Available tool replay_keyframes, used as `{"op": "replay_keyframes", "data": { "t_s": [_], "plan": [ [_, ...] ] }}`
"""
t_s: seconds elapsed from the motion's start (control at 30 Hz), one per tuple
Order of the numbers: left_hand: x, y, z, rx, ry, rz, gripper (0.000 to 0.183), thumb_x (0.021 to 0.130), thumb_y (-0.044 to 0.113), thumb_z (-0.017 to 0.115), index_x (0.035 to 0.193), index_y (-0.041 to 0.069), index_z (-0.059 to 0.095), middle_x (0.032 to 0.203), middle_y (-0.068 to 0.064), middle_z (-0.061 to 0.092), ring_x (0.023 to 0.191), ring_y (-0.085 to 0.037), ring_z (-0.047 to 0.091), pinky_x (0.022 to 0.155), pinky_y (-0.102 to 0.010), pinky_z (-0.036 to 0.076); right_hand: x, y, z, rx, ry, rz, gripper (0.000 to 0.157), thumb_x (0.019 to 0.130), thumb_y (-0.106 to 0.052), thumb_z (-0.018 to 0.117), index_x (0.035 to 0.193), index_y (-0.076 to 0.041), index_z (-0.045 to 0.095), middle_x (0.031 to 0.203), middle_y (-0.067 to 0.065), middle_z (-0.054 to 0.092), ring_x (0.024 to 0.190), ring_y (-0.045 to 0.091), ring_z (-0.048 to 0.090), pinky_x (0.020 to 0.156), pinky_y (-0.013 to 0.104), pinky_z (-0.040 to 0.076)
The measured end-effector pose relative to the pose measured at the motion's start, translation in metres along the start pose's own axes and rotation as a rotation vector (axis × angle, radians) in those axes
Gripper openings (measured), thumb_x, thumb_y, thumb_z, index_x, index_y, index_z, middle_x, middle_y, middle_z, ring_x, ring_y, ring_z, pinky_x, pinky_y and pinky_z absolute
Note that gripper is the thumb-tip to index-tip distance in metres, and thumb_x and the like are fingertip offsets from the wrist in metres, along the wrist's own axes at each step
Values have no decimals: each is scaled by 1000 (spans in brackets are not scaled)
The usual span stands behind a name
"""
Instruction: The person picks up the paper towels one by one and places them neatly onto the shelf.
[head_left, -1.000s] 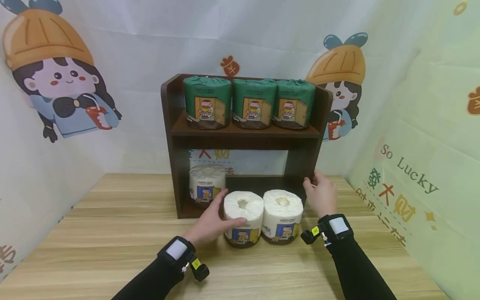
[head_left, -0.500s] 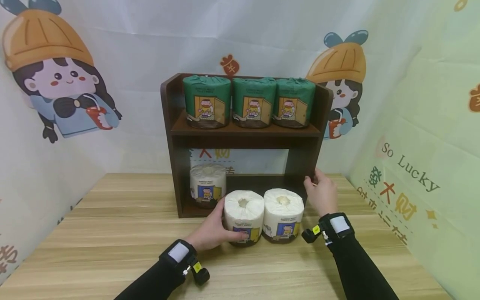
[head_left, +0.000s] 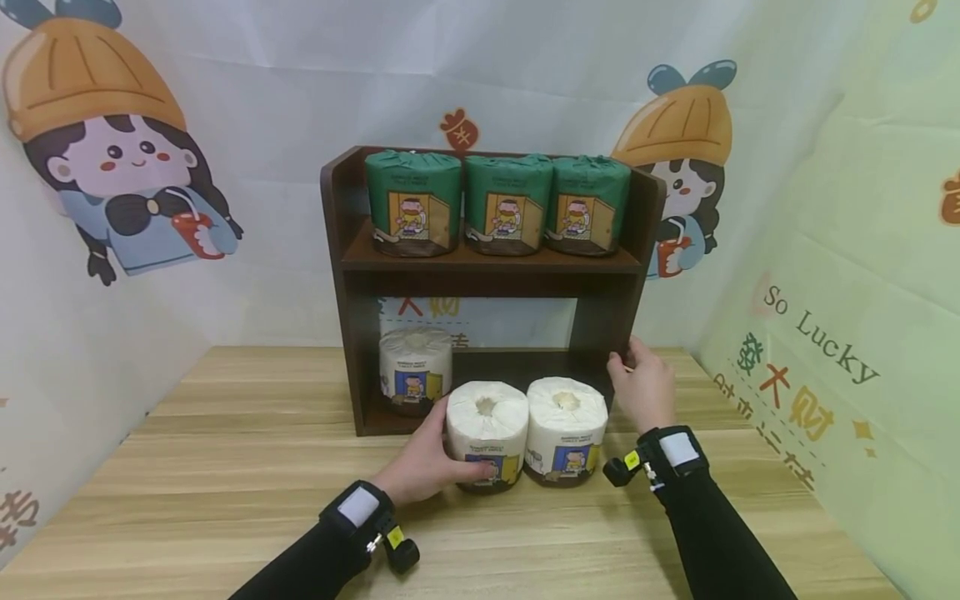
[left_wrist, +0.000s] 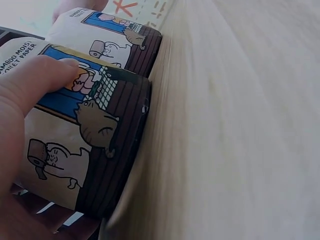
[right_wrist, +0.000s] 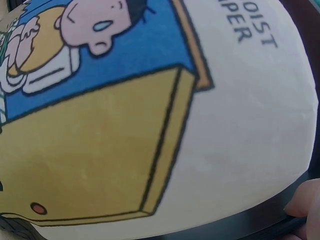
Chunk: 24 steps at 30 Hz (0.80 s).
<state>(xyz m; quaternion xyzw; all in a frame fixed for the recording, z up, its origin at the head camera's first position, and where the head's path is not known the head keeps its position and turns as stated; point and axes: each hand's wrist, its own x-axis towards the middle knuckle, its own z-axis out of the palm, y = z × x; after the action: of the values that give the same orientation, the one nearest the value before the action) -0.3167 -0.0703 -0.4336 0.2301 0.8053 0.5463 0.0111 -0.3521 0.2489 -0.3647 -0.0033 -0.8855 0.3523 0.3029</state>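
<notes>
In the head view my left hand (head_left: 422, 460) grips a white-wrapped toilet roll (head_left: 487, 417), its thumb across the printed front and its fingers round the left side. A second white toilet roll (head_left: 567, 425) stands upright beside it on the right. Both are on the table in front of a dark wooden shelf (head_left: 491, 265). My right hand (head_left: 645, 390) holds the front edge of the shelf's right side panel. The left wrist view shows the thumb (left_wrist: 50, 75) on the held roll's picture. In the right wrist view a white roll (right_wrist: 240, 130) fills most of the frame.
Three green-wrapped toilet rolls (head_left: 504, 208) line the upper shelf. Another white toilet roll (head_left: 415, 367) stands at the left end of the lower shelf. The wooden table (head_left: 187, 500) extends on both sides. Printed cloth (head_left: 285, 108) hangs behind it.
My left hand has closed in on the left front roll, and its thumb has moved down onto the printed front. The right hand has stayed at the shelf's side panel.
</notes>
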Motion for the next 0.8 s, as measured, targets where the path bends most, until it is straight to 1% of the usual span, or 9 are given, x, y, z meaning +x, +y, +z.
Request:
{"op": "replay_keyframes", "data": {
  "t_s": [0.07,0.2,0.43,0.57,0.73,0.8],
  "plan": [
    [0,0,0,16,3,-4,114,64,33,95,152,21,24,139,-2,44,122,-17,45,108,-53,33,0,0,0,2,-2,4,28,101,-17,58,126,-4,61,111,22,67,98,37,63,80,55,56],
    [-1,0,0,39,14,-2,113,64,36,95,151,19,26,138,-3,45,121,-18,45,107,-53,36,0,0,1,6,-11,17,29,101,-18,58,127,-5,60,112,21,67,99,36,63,80,54,57],
    [-2,1,0,76,34,-5,112,65,38,94,151,16,26,136,-5,46,120,-20,46,105,-53,38,1,1,1,-2,10,-13,27,101,-16,58,124,-3,62,109,22,68,97,37,64,80,56,56],
    [-2,1,-1,74,43,-1,112,64,38,94,151,15,27,135,-4,46,120,-19,47,104,-53,39,1,2,1,-1,15,-23,27,100,-16,59,123,-2,62,108,22,68,97,36,64,80,55,56],
    [-1,1,-2,62,46,-5,112,64,38,94,151,20,27,135,0,46,119,-16,48,104,-50,40,0,1,1,0,18,-22,26,100,-15,60,123,-2,63,108,22,69,96,36,64,80,54,56],
    [-1,1,-2,61,47,-2,111,64,38,94,151,20,27,135,0,47,118,-16,48,103,-51,40,0,0,1,-1,15,-18,26,100,-15,59,123,-2,62,108,22,68,97,36,64,80,54,56]
  ]
}}
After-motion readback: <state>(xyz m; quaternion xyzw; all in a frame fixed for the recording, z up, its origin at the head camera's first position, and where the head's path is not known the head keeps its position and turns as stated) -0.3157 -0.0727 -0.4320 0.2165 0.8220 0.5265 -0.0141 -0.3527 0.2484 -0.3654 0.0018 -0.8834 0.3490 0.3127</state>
